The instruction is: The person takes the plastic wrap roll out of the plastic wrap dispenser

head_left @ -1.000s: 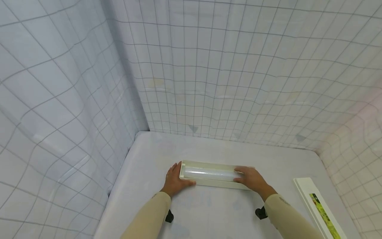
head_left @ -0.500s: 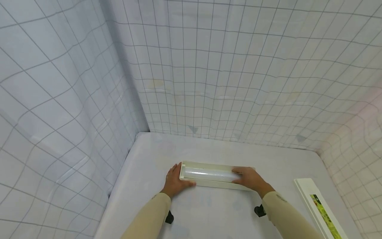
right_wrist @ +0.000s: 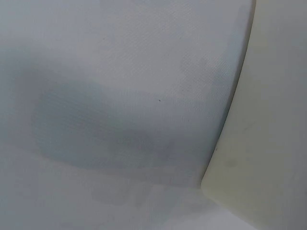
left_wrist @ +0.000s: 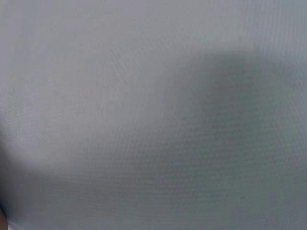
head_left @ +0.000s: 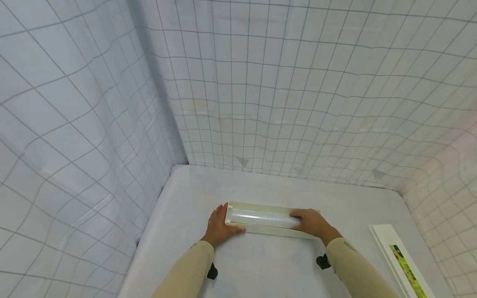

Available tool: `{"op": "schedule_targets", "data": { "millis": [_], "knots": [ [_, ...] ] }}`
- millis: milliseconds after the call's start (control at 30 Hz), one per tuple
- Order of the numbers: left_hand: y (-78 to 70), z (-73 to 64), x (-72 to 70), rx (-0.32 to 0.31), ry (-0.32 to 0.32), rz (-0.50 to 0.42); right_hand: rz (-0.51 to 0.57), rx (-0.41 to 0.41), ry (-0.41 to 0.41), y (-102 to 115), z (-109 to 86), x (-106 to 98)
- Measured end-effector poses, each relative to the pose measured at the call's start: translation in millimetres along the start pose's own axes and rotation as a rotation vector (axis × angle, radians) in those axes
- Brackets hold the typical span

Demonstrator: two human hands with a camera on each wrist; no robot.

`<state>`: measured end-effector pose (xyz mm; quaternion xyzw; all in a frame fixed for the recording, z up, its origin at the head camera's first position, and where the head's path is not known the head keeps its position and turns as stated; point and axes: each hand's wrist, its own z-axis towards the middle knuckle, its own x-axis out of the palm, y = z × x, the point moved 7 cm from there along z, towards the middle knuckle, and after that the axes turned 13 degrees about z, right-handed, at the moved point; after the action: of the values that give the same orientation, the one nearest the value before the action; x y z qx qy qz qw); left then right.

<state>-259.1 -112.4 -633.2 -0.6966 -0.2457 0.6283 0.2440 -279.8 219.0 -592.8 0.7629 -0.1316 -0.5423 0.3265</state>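
Note:
A long cream plastic box point(head_left: 268, 229) with no lid on it lies across the white surface in the head view. Inside it is a shiny, translucent roll of cling film point(head_left: 261, 217). My left hand point(head_left: 219, 227) grips the box's left end, thumb along the near side and fingers round the far corner. My right hand point(head_left: 314, 223) reaches in from the right and holds the roll's right end between thumb and fingers, covering that end. The right wrist view shows the cream side of the box point(right_wrist: 264, 134); the left wrist view has mostly shaded surface.
At the right lies a long white lid point(head_left: 381, 234) with a yellow-green label point(head_left: 408, 271). White sheets with a grid pattern point(head_left: 253, 91) enclose the surface at the back and both sides. Black wrist mounts point(head_left: 323, 261) hang under the sleeves.
My right hand has shifted slightly left along the roll and its fingers have closed further around it. The left hand and the box stay in place.

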Motion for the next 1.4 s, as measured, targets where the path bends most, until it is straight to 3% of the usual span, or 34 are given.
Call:
{"op": "schedule_targets", "data": {
  "millis": [433,633,833,1400],
  "knots": [
    [2.6,0.2,2.9,0.004,0.006,0.020,-0.024,0.023,-0.028,-6.3,-1.0,4.9],
    [2.7,1.4,4.3,0.036,-0.018,0.022,-0.041,0.012,-0.036,-5.7,-1.5,5.2],
    [4.1,2.6,5.2,0.015,0.007,0.029,-0.010,0.024,-0.043,-5.9,-2.4,4.1],
    [-1.2,2.0,-1.7,0.012,0.011,0.018,-0.047,0.006,-0.032,1.7,-1.3,-3.0]
  ]
}}
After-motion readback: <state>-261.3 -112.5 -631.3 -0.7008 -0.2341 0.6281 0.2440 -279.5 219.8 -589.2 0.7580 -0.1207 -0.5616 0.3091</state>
